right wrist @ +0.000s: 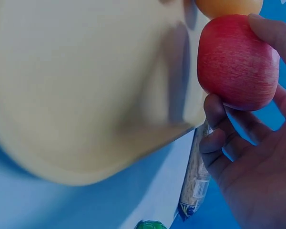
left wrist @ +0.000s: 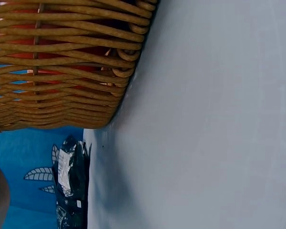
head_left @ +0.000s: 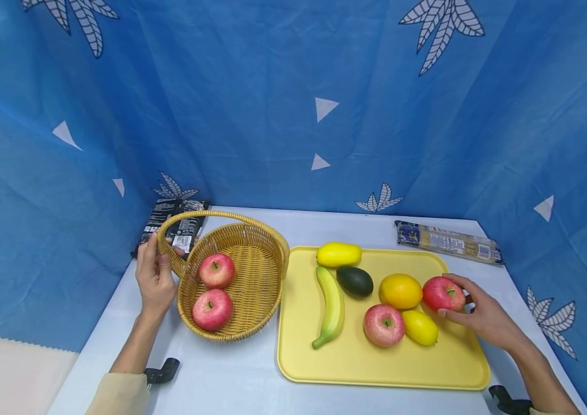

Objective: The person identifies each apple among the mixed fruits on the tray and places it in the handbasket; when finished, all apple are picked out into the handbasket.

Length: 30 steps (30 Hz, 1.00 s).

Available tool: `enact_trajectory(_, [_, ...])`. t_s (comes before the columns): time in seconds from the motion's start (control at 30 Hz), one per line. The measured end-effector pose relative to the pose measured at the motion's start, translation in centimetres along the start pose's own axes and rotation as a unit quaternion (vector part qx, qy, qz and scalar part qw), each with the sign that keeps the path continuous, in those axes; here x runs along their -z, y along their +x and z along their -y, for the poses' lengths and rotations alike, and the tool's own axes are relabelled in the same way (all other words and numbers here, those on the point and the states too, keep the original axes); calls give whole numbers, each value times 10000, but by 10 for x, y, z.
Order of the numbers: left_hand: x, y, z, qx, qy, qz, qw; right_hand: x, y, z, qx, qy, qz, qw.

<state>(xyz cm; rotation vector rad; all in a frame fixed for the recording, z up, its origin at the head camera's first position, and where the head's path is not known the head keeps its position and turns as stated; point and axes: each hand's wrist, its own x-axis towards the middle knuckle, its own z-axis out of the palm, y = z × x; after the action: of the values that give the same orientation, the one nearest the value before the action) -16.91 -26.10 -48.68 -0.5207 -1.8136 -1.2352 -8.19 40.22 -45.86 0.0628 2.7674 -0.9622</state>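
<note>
My left hand (head_left: 155, 280) grips the handle (head_left: 220, 214) of a wicker basket (head_left: 258, 294) at its left side. Two red apples lie inside, one apple (head_left: 217, 271) behind the other apple (head_left: 212, 310). In the left wrist view the woven side (left wrist: 62, 71) fills the upper left. Over the right part of a yellow tray (head_left: 376, 369), my right hand (head_left: 492, 320) holds a red apple (head_left: 443, 294) between thumb and fingers. The right wrist view shows this apple (right wrist: 238, 62) raised above the tray surface. Close by are an orange-yellow fruit (head_left: 400, 291), a lemon (head_left: 420, 327) and another apple (head_left: 383, 325).
Also on the tray are a banana (head_left: 330, 308), a dark green avocado-like fruit (head_left: 355, 281) and a yellow oblong fruit (head_left: 339, 254). Behind the basket lies a black packet (head_left: 155, 216); a long clear packet (head_left: 449, 241) lies behind the tray. Blue curtains (head_left: 272, 115) surround the table.
</note>
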Motion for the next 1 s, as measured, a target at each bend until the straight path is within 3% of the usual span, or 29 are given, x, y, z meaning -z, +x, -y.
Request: enact_trajectory(1.0, [0, 0, 0, -22, -8, -4, 10000, 13, -7, 14, 410, -224, -314, 9984])
